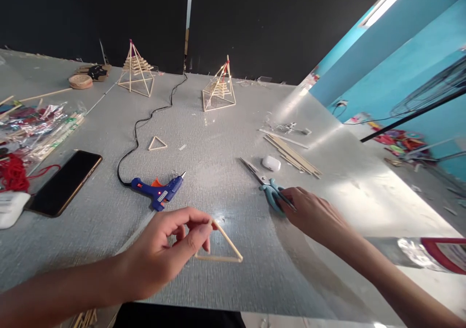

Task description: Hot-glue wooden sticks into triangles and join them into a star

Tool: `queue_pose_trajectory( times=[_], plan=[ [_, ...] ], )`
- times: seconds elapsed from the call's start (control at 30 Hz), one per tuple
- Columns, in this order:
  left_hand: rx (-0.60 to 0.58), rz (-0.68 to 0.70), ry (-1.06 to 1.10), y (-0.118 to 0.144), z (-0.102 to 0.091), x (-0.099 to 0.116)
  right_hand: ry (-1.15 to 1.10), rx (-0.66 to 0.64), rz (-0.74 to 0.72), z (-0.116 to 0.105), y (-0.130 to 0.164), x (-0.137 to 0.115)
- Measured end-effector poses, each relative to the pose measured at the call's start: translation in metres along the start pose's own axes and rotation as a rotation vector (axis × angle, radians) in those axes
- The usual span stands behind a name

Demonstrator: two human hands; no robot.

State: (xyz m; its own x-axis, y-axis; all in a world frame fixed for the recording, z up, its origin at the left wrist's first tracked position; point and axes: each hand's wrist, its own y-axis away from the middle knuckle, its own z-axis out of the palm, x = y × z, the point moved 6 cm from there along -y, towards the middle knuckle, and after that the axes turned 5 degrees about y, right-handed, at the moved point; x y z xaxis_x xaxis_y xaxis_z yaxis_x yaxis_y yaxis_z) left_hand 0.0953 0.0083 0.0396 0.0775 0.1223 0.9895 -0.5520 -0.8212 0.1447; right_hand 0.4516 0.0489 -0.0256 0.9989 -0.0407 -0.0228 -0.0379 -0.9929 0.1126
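My left hand [171, 248] pinches the top corner of a triangle of thin wooden sticks [222, 250], holding it at the near edge of the grey table [218, 172]. My right hand [309, 211] rests on the teal handles of a pair of scissors [267, 185] lying on the table, blades pointing up-left; whether the fingers are through the handles I cannot tell. A blue hot glue gun [158, 188] with a black cord lies just beyond my left hand, nozzle pointing right.
A small stick triangle [157, 144] lies mid-table. Two stick pyramids [135, 70] [219, 89] stand at the back. Loose sticks [293, 155] and a white earbud case [271, 163] lie right of centre. A black phone [63, 182], red yarn [14, 172] and packets sit left.
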Motion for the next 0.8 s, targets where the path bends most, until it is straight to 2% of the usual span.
queue_pose_trajectory(
  times=[0.1,0.17,0.23,0.3,0.4,0.5,0.67,0.8],
  plan=[
    [-0.008,-0.056,0.12,0.0,0.001,-0.006,0.005,-0.002,0.034,0.001,0.012,0.004],
    [0.002,-0.065,0.144,0.0,0.0,-0.009,-0.094,-0.018,-0.005,-0.003,0.023,0.0],
    [0.028,-0.018,0.082,0.0,-0.003,-0.008,-0.314,-0.028,-0.116,-0.012,0.035,-0.012],
    [0.055,0.094,-0.041,-0.001,-0.005,-0.002,-0.426,0.023,-0.212,-0.029,0.046,-0.026],
    [0.087,0.307,-0.202,0.0,-0.007,0.011,-0.343,0.247,-0.385,-0.064,0.062,-0.051],
    [0.097,0.455,-0.287,0.001,-0.006,0.02,-0.245,0.386,-0.565,-0.086,0.076,-0.073],
    [0.12,0.635,-0.396,0.007,-0.001,0.03,-0.109,0.439,-0.651,-0.091,0.086,-0.093],
    [0.097,0.645,-0.428,0.009,0.0,0.029,-0.047,0.484,-0.667,-0.088,0.09,-0.101]
  ],
)
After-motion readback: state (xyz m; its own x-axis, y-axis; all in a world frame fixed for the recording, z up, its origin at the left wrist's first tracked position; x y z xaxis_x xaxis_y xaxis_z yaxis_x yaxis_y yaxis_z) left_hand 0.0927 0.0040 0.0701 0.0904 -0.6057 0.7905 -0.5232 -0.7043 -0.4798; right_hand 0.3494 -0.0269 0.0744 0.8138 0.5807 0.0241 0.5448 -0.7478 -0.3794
